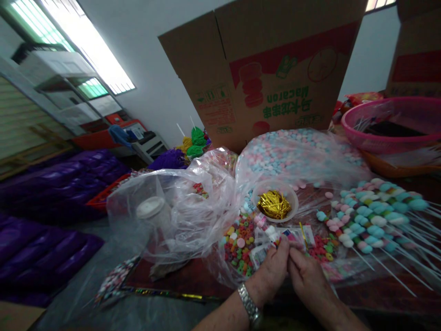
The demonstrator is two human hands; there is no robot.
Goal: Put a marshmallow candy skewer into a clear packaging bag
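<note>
My left hand [272,271], with a metal watch at the wrist, and my right hand [308,276] meet at the table's near edge, fingertips pinched together on a small clear packet of candy [275,236]. A gold twist tie [303,234] sticks up by my right fingers. Just beyond lies a heap of colourful ring candies [241,248]. A small clear bowl of gold twist ties [274,204] stands behind them.
Finished marshmallow skewers [372,216] lie in a row at the right. A big bag of pink and blue marshmallows [296,154] sits before a cardboard box [262,69]. Crumpled clear bags [172,211] cover a jar at the left. A pink basin [392,122] stands far right.
</note>
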